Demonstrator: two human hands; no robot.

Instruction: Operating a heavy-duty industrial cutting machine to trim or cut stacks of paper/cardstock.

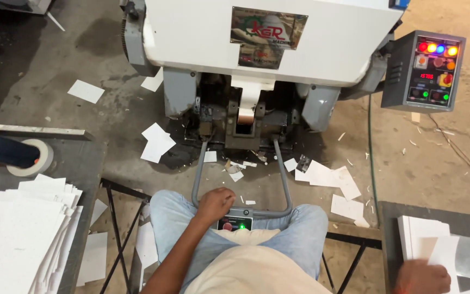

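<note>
Head view: the left hand (214, 203) rests closed over the grey metal bar (257, 213) that loops out from the machine (257, 49), fingers curled on the bar just beside a small control box (235, 223) with a red button and a lit green lamp. The right hand (421, 276) lies at the bottom right edge on a stack of white sheets (425, 239) on the right table (390, 218); it presses flat on the top sheet, though whether the fingers pinch an edge I cannot tell (half the hand is cut off by the frame).

Handling, as a judgement: the sheets look thin, light and fairly stiff, card rather than soft paper. Smooth faces, so likely to slide off one another; best lifted at a free corner or edge, thumb on top.

A bigger, fanned pile of white sheets (23, 234) sits on the left table (82, 158), next to a roll of tape (35, 158). Loose offcuts (327, 175) litter the floor (436, 163) under the machine. A panel with coloured lights (430, 71) hangs at the right.
</note>
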